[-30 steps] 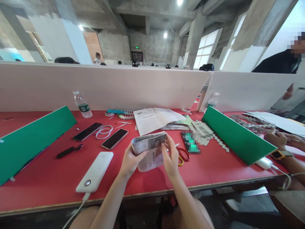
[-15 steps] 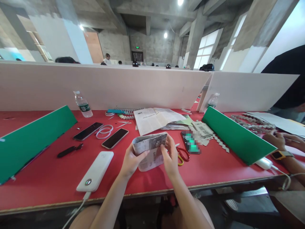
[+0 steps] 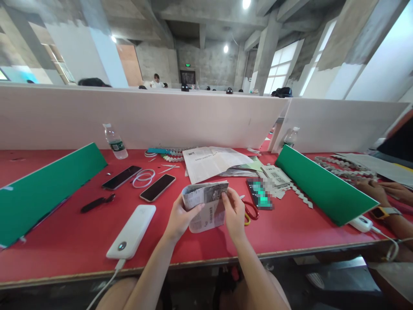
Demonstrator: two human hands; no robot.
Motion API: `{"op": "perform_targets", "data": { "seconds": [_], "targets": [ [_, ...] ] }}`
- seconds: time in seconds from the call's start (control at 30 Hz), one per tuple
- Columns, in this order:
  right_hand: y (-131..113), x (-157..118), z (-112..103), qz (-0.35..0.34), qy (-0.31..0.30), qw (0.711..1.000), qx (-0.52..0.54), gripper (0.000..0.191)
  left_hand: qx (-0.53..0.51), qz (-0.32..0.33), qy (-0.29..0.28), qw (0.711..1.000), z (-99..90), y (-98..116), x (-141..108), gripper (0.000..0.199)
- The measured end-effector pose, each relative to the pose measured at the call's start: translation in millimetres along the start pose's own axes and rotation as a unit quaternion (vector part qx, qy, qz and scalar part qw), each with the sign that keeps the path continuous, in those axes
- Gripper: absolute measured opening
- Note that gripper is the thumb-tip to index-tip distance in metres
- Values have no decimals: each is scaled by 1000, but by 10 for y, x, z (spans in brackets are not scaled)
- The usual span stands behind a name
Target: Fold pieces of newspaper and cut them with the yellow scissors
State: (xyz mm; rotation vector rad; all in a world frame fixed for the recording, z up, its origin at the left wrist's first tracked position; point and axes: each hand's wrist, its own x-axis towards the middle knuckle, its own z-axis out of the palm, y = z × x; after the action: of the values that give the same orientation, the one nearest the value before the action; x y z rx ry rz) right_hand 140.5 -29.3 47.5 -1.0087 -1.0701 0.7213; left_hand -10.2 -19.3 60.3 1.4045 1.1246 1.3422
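A folded piece of newspaper (image 3: 208, 211) is held up over the red table (image 3: 258, 234), its upper edge showing stacked layers and a rounded fold on the left. My left hand (image 3: 178, 218) grips its left side, thumb across the front. At the upper right corner, the fingers and thumb of my right hand (image 3: 235, 213) pinch the paper edge. Scissors (image 3: 252, 210) with red and yellow handles lie just right of my right hand, partly covered by it. Beyond the hands, a larger newspaper sheet (image 3: 209, 161) rests on a pile of papers.
Two dark phones (image 3: 158, 187), a coiled white cable (image 3: 143, 178) and a white power bank (image 3: 131, 231) lie to the left. Another phone (image 3: 259, 193) and cut paper pieces (image 3: 275, 175) lie right. Green dividers (image 3: 322, 185) flank the space. A co-worker's hands (image 3: 376, 191) are at far right.
My right hand's fingers have shifted along the newspaper's right edge towards its upper corner. The left hand keeps its hold. The whole view has moved slightly.
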Motion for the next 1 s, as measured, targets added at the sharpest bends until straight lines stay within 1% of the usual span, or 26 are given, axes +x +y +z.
{"op": "perform_targets", "data": {
  "seconds": [0.13, 0.27, 0.37, 0.47, 0.53, 0.63, 0.7, 0.87, 1.0],
  "targets": [
    [-26, 21, -32, 1, -18, 999, 32, 17, -21, -16, -1, 1000, -23, 22, -2, 45],
    [-79, 37, -80, 1, -39, 998, 44, 15, -79, -44, -17, 996, -69, 86, -14, 35],
    [-91, 55, -105, 22, -50, 998, 45, 17, -106, -52, -10, 993, -106, 95, 3, 33],
    [-38, 95, -140, 65, -64, 994, 61, 20, -99, -57, 10, 993, -143, 70, 40, 33],
    [26, 126, -174, 99, -81, 989, 75, 20, -89, -67, 3, 994, -167, 55, 62, 32],
    [118, 158, -219, 137, -96, 983, 79, 19, -77, -88, -22, 993, -194, 39, 85, 31],
    [156, 165, -233, 145, -92, 983, 71, 19, -66, -94, -24, 993, -200, 24, 98, 32],
    [193, 166, -217, 149, -99, 982, 68, 21, -37, -68, 26, 997, -182, -38, 117, 31],
    [223, 162, -194, 152, -91, 983, 56, 23, -29, -67, 20, 997, -178, -84, 109, 33]
  ]
}}
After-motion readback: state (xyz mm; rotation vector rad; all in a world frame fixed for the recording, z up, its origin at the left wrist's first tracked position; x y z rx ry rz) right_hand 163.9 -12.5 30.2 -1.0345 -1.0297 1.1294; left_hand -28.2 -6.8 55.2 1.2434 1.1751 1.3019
